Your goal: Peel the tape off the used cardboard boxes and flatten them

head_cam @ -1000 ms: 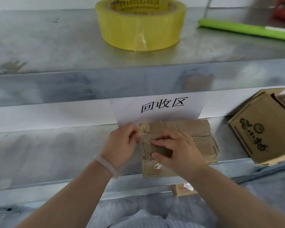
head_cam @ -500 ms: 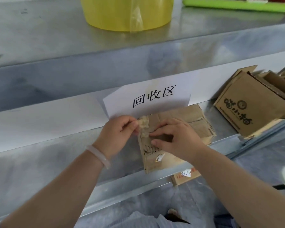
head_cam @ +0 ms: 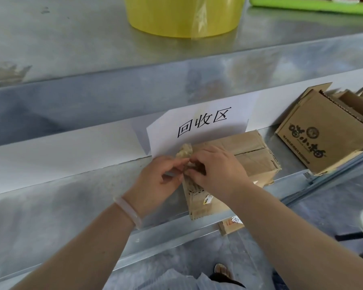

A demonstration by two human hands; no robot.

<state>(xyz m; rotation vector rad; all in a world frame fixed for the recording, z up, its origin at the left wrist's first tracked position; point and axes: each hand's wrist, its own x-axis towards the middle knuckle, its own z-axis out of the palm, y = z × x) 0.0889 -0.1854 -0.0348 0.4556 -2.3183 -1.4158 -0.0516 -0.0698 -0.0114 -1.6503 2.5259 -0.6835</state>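
A small worn cardboard box (head_cam: 252, 155) lies on the lower metal shelf (head_cam: 61, 206), under a white paper sign (head_cam: 201, 124). A crumpled wad of peeled tape (head_cam: 184, 151) sticks up at the box's left end. My left hand (head_cam: 155, 181) pinches the tape strip just below the wad. My right hand (head_cam: 216, 170) rests on the box top, its fingertips pinching the tape at the same spot, so the two hands meet there. The box's left part is hidden under my hands.
A printed cardboard box (head_cam: 323, 132) stands open and tilted at the right of the shelf. On the upper shelf sit a big yellow tape roll (head_cam: 182, 15) and a green bar (head_cam: 310, 5). A small cardboard piece (head_cam: 231, 226) hangs below the shelf edge.
My right hand has slid left along the box top until its fingertips meet my left hand at the tape. The view has tilted slightly; the box has stayed put.
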